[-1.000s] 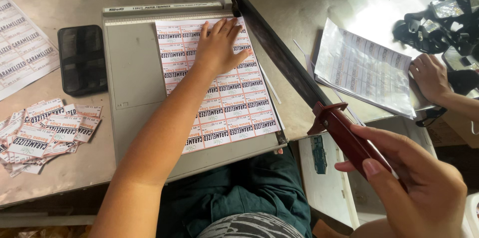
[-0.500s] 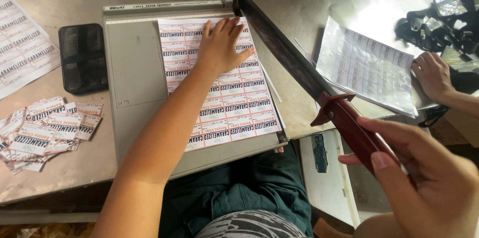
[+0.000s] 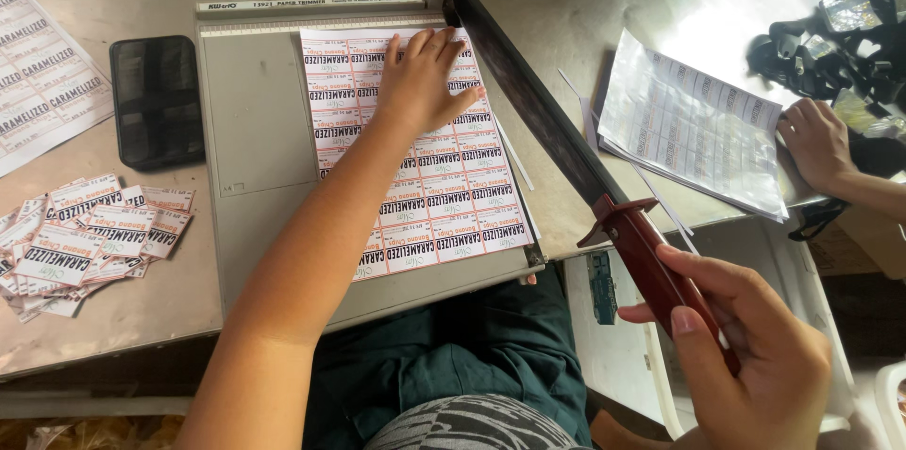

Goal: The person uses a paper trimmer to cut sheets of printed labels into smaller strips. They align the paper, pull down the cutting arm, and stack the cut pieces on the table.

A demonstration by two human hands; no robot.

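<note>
A grey paper trimmer (image 3: 255, 129) lies on the metal table. A printed sheet of orange-and-white labels (image 3: 444, 195) rests on its bed. My left hand (image 3: 420, 82) presses flat on the upper part of that sheet, fingers spread. The trimmer's long dark blade arm (image 3: 528, 96) is raised at an angle over the sheet's right edge. My right hand (image 3: 746, 356) is closed around the arm's dark red handle (image 3: 651, 261) at the lower right.
A black phone (image 3: 156, 101) lies left of the trimmer, with a pile of cut labels (image 3: 85, 233) below it. More label sheets sit at the far left and top. Another person's hand (image 3: 816, 143) rests by a printed sheet (image 3: 689, 125) at right, near black items.
My right hand and the handle have shifted slightly down and right. My left hand stays flat on the sheet.
</note>
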